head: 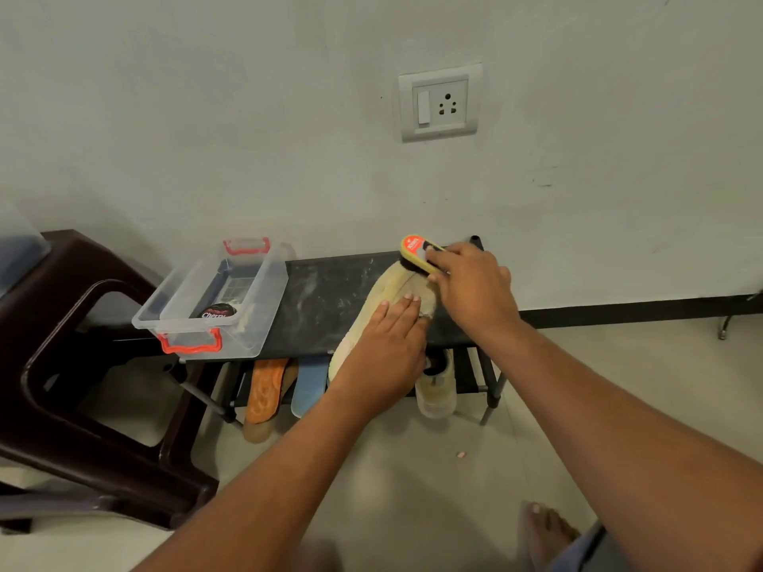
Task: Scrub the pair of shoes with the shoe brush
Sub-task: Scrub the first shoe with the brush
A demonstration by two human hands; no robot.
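A cream shoe lies on the dusty black top of a low shoe rack, toe toward the wall. My left hand rests flat on its middle and heel, fingers straight, pressing it down. My right hand grips a yellow shoe brush with an orange label; its dark bristles touch the shoe's toe. The second cream shoe sits on the rack's lower shelf, below my left hand, partly hidden.
A clear plastic box with orange latches holds a black polish tin at the rack's left end. A dark brown plastic chair stands to the left. An orange insole and a blue insole lean under the rack. My bare foot is on the floor.
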